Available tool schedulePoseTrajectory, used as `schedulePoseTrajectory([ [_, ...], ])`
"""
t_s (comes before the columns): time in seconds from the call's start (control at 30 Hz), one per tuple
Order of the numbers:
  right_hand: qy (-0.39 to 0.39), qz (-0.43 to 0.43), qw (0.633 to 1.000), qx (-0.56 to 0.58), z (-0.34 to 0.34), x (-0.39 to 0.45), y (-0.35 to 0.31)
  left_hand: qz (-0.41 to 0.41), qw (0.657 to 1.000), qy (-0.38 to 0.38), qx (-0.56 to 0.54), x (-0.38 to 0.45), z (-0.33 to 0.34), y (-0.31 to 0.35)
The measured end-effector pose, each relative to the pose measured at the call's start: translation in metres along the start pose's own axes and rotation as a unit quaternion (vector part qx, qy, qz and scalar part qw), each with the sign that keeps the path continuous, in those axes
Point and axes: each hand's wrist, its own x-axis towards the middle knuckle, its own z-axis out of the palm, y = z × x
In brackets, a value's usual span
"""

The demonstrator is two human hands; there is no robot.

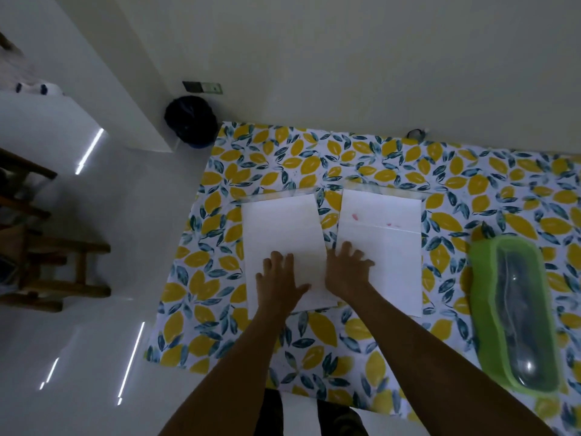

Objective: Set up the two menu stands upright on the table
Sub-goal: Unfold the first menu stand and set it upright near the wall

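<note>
Two white menu stands lie flat side by side on the lemon-print tablecloth (314,158). The left stand (283,225) is plain white. The right stand (383,234) has small pink marks near its far end and a fold line across it. My left hand (279,281) rests palm down on the near part of the left stand, fingers spread. My right hand (349,269) lies with spread fingers on the near left edge of the right stand. Neither hand grips anything.
A green lidded container (484,309) holding cutlery lies on the table at the right. A wall runs along the table's far edge. On the white floor at the left stand wooden furniture (59,272) and a dark bin (190,119).
</note>
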Motion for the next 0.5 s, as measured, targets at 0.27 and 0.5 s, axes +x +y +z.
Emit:
schedulePoseTrajectory([
  [0.27,0.143,0.037,0.989,-0.022,0.02,-0.016,-0.026,0.034,0.999,-0.012,-0.02,-0.001,-0.002,-0.043],
  [0.5,0.09,0.139,0.973,0.159,0.031,-0.027,-0.055,-0.08,0.988,-0.002,-0.128,-0.005,-0.009,-0.047],
])
